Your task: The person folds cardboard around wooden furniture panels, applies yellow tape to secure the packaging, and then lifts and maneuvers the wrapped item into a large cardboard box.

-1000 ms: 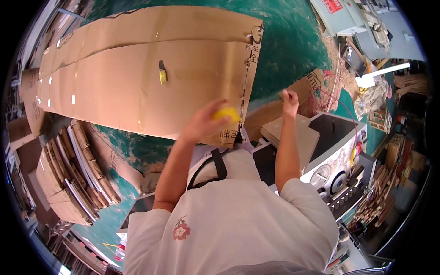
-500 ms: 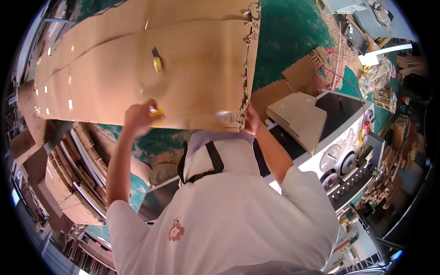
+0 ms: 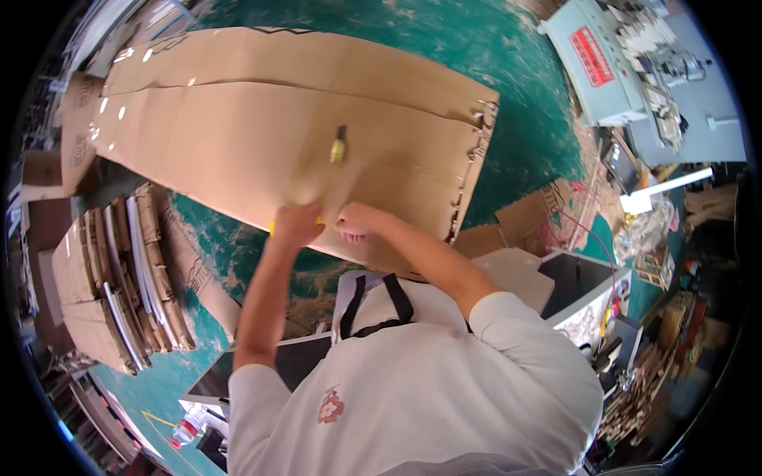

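Observation:
A large brown cardboard sheet point(image 3: 238, 151) with a long crease across it lies in front of me. My left hand point(image 3: 298, 224) is closed on a small yellow tool near the sheet's front edge; yellow shows on both sides of the fist, but its kind is hidden. Just to its right, my right hand point(image 3: 359, 222) has its fingers curled at the cardboard surface; whatever it may hold cannot be made out. Farther up the sheet, apart from both hands, rests a small yellow-and-black tool point(image 3: 338, 146), perhaps a cutter.
Folded cardboard bundles point(image 3: 119, 282) stand at left on the green floor point(image 3: 532, 135). At right are a dark-topped white cabinet point(image 3: 583, 274) with pale board pieces point(image 3: 512, 274) on it, and a pale machine point(image 3: 595, 67) farther off. Wood scraps point(image 3: 647, 389) lie at lower right.
My right hand has left the sheet's right front corner and come leftward beside my left hand. The view has shifted, and the sheet now sits at a slant, with its far edge in sight.

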`<state>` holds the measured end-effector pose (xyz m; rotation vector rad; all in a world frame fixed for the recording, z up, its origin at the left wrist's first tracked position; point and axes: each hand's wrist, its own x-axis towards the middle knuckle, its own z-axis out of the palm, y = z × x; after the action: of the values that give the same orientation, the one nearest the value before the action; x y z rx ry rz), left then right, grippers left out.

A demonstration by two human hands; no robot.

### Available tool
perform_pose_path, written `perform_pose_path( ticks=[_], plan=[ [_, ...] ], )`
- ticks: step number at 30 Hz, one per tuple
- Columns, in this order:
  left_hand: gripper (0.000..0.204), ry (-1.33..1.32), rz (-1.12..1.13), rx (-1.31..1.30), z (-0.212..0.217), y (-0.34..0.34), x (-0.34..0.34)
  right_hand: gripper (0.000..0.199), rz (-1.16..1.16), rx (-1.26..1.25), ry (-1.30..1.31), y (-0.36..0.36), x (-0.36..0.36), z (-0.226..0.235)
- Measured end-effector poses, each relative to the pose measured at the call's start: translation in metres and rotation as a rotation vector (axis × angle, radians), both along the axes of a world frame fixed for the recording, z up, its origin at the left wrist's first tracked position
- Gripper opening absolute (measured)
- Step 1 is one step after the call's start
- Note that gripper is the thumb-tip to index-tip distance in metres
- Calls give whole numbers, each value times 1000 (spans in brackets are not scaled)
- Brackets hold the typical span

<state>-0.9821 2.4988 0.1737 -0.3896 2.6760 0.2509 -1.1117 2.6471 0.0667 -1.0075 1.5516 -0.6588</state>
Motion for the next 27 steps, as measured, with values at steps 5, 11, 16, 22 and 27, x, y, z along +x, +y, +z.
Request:
perform_pose_path(
  ticks=[5,11,16,22,27],
  plan=[
    [16,282,297,-149,-21,22,23,38,-424,23,730,-94,-56,47],
    [16,400,301,-180,-27,36,46,37,-125,161,762,-71,-95,46],
    [13,514,360,-134,-33,45,60,21,-246,-46,144,33,-28,32],
    [18,473,523,-63,-27,46,63,34,-207,-129,283,14,43,-12],
    [32,814,1337,845,-10,18,68,44,-493,-339,370,-80,-7,20]
  ],
)
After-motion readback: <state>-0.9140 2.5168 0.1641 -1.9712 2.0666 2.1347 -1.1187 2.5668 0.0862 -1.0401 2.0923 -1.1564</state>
